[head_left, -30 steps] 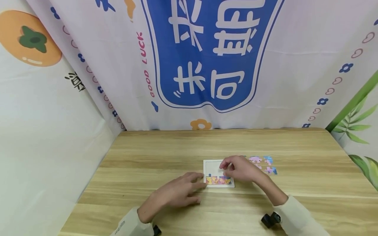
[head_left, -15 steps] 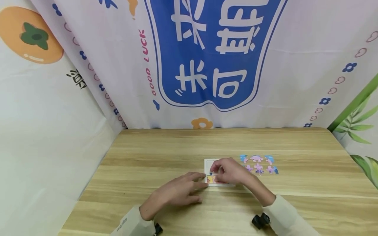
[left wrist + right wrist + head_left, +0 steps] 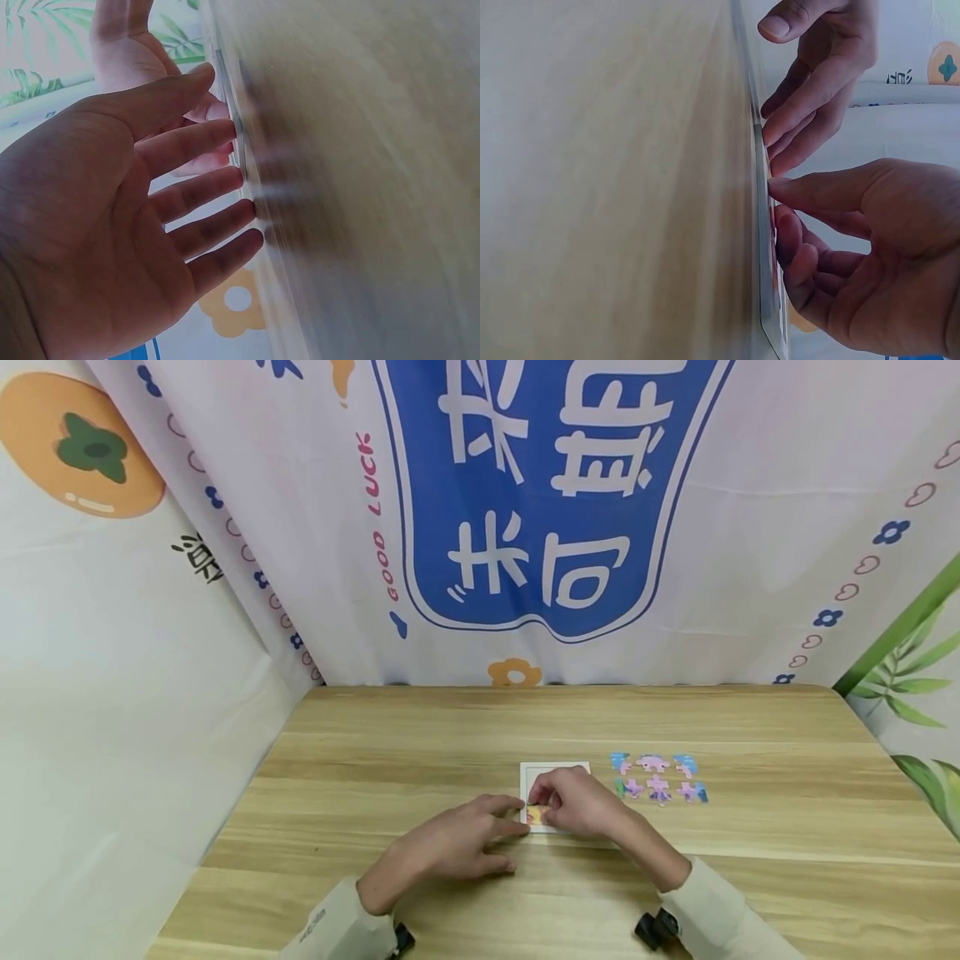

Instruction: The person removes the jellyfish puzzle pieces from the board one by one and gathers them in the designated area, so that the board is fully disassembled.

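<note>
A white-framed puzzle board [image 3: 555, 766] lies on the table, with colourful pieces along its near row. My right hand [image 3: 579, 802] is over the board, fingers curled, thumb and index at a yellow puzzle piece [image 3: 533, 815] in the near left corner. In the right wrist view, the right thumb and fingertips of that hand [image 3: 900, 247] touch the board's surface [image 3: 764, 247]; the fingers hide much of the piece. My left hand [image 3: 468, 835] lies at the board's left edge with its fingers extended and spread. Its fingertips touch that edge in the left wrist view.
Several loose pink and blue puzzle pieces [image 3: 654, 763] lie in two rows on the wooden table [image 3: 420, 735], right of the board. A printed cloth [image 3: 300, 527] hangs behind the table's far edge.
The right hand has moved left across the board to the near left corner piece, uncovering the loose pieces at the right. The left hand stays at the board's edge. The view has shifted slightly.
</note>
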The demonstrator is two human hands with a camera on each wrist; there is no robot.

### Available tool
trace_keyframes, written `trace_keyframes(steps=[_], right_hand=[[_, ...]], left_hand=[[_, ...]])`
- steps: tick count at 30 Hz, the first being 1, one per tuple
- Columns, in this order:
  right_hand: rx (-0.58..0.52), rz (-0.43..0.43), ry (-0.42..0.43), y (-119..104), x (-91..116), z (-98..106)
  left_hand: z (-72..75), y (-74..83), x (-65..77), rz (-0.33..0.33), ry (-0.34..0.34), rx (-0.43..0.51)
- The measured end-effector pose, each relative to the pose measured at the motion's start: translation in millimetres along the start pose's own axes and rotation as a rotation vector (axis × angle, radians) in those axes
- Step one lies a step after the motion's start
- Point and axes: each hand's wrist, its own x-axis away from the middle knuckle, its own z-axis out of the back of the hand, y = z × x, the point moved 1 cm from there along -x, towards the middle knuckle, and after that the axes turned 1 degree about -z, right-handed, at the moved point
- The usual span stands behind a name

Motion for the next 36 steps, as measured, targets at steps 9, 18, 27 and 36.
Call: trace_keyframes(steps=[9, 18, 27, 36], right_hand=[[-0.085, -0.037, 0.000, 2.9, -0.4, -1.5], [-0.088, -0.013, 0.003, 3.8, 0.0, -0.4], [-0.212, 0.042, -0.016, 5.3, 0.5, 1.3], [-0.267, 0.013, -0.052, 10.1, -0.6, 3.9]], left_hand=[[0.7, -0.4, -0.3, 0.004, -0.013, 0.018], [1.4, -0.1, 0.4, 0.005, -0.016, 0.023], [2.0, -0.2, 0.4, -0.002, -0.013, 0.027], [2.2, -0.4, 0.7, 0.005, -0.022, 0.036]])
